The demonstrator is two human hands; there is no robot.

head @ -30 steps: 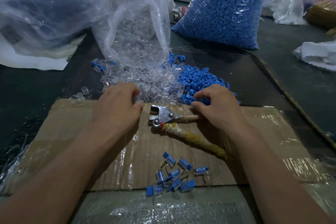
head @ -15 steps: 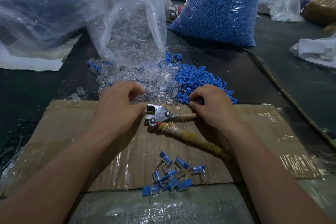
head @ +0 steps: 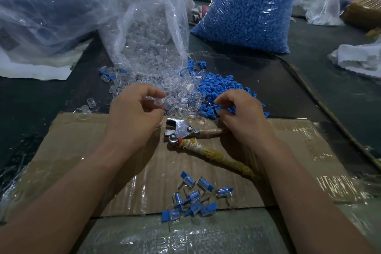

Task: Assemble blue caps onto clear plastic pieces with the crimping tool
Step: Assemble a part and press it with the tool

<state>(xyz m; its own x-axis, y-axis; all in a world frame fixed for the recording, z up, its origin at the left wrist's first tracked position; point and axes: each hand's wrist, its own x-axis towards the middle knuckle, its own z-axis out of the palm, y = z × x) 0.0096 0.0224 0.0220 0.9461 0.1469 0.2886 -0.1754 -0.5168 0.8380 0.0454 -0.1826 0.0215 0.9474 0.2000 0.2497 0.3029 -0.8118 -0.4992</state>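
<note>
Pinching a clear piece, left hand curls.

The left hand pinches a clear plastic piece between thumb and fingertips, just above the spilled clear pile. The right hand curls into the loose blue caps; whether it holds one is unclear. Between the hands the crimping tool lies on taped cardboard, with assembled pieces nearer the person.
</note>
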